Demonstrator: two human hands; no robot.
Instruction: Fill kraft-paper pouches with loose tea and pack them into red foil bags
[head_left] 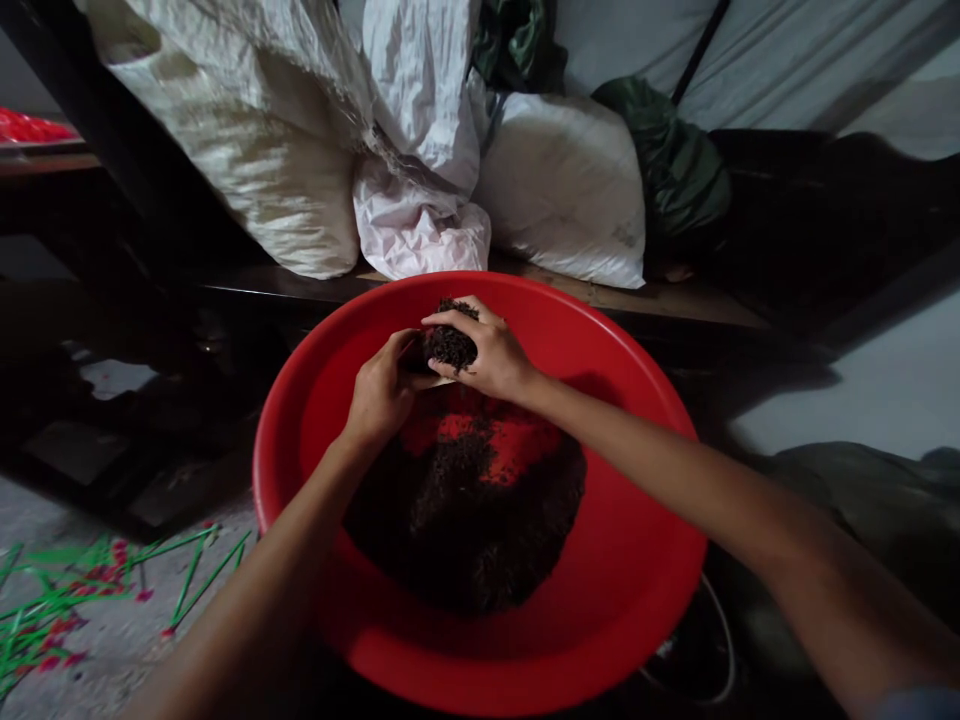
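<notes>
A wide red plastic basin (pixel 645 560) sits in front of me with a heap of dark, loose, shredded material (pixel 480 540), like dried leaves, at its bottom. Above the far half of the basin, my right hand (pixel 487 345) curls around a clump of the same dark material (pixel 452 345). My left hand (pixel 382 390) is beside it, fingers bent around something with a thin pale edge (pixel 435 382) showing below the clump. Most of that held thing is hidden by the fingers, so its kind is unclear.
White woven sacks (pixel 562 190) and a pinkish-white bag (pixel 424 230) rest on a wooden ledge (pixel 697 300) behind the basin. Dark green cloth bundles (pixel 671 160) lie among them. Green sticks with red tips (pixel 67 600) are scattered on the floor at left.
</notes>
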